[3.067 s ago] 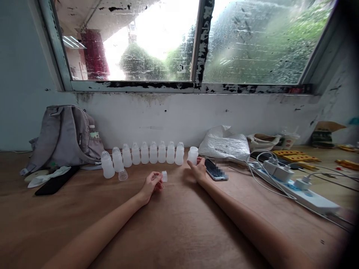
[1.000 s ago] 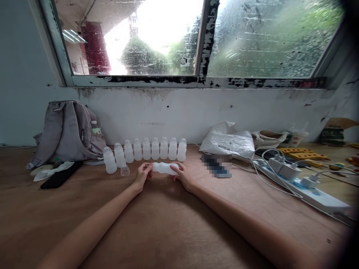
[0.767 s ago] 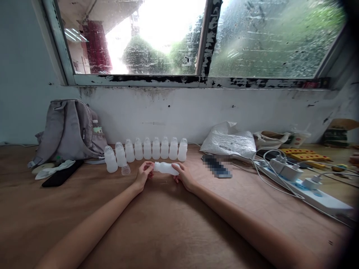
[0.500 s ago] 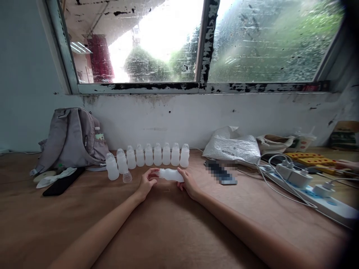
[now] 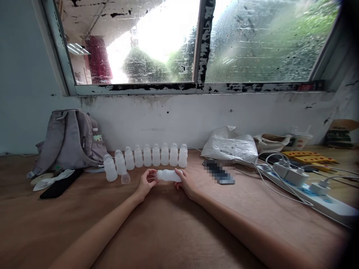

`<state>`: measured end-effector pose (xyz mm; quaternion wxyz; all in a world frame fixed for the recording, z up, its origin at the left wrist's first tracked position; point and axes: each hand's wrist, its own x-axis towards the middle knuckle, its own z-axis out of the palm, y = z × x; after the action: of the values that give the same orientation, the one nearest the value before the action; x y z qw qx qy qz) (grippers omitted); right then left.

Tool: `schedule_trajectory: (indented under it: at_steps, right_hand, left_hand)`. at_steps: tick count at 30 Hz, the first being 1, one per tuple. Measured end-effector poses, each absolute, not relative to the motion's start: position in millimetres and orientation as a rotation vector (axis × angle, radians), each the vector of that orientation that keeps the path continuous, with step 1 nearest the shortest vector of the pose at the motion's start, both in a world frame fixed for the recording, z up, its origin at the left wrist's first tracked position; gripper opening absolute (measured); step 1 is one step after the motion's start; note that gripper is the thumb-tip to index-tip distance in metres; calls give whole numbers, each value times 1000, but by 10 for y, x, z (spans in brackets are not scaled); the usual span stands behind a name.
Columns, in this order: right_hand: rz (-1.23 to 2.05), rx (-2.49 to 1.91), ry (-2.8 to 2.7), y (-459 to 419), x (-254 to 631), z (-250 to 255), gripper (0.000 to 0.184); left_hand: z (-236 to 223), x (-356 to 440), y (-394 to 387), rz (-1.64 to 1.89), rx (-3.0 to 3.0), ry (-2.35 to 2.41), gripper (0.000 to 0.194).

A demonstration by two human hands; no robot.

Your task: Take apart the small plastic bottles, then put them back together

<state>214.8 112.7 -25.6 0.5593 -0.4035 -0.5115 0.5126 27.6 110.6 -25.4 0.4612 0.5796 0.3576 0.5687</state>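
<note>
A frosted white plastic bottle [image 5: 168, 175] lies sideways between my hands, just over the table. My right hand [image 5: 185, 182] wraps round its base end, thumb on top. At the neck end, the fingers of my left hand [image 5: 146, 183] are closed round a clear cap [image 5: 154, 175]; whether the cap is fully seated on the neck I cannot tell. Beyond my hands stands a curved row of similar upright bottles [image 5: 147, 156] with clear domed caps. A loose clear cap [image 5: 125, 178] sits on the table in front of the row's left end.
At the left, a grey backpack [image 5: 70, 138] stands behind a black phone-like slab [image 5: 58, 186] and a white tissue [image 5: 53, 180]. To the right are a pixelated dark flat object [image 5: 220, 172], a silvery bag [image 5: 230, 145], and a power strip [image 5: 328, 203] with chargers and cables.
The view has shifted slightly, so everything sits a little further left. Both hands keep their hold on the bottle and cap. Another person's hand at the far right edge is gone from view.
</note>
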Motion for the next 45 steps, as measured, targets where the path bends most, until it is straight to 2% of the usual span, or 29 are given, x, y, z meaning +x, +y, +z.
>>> schedule_trajectory:
  at_steps: [4,14,22,32,45]
  right_hand:
    - [1241,-949,-1167,1121,2150,-237,29]
    - [1240,-947,-1148,1100,2145,-238,27]
    - [1228,-955,-1126,1113,2150,-242,26]
    - [1245,-953,-1133,1111,2148,-253,27]
    - [1234,-990,-1132,1121,2138,-245,32]
  left_hand:
    - [-214,274,1056,1349,1451,850,25]
    - [-264,356,1096,1388,1301,1037,38]
    - [-277,342,1056,1408,1425,1011,27]
    - [-259,349,1058,1400,1376,1022,33]
    - [-220,353,997,1466,1565,873,23]
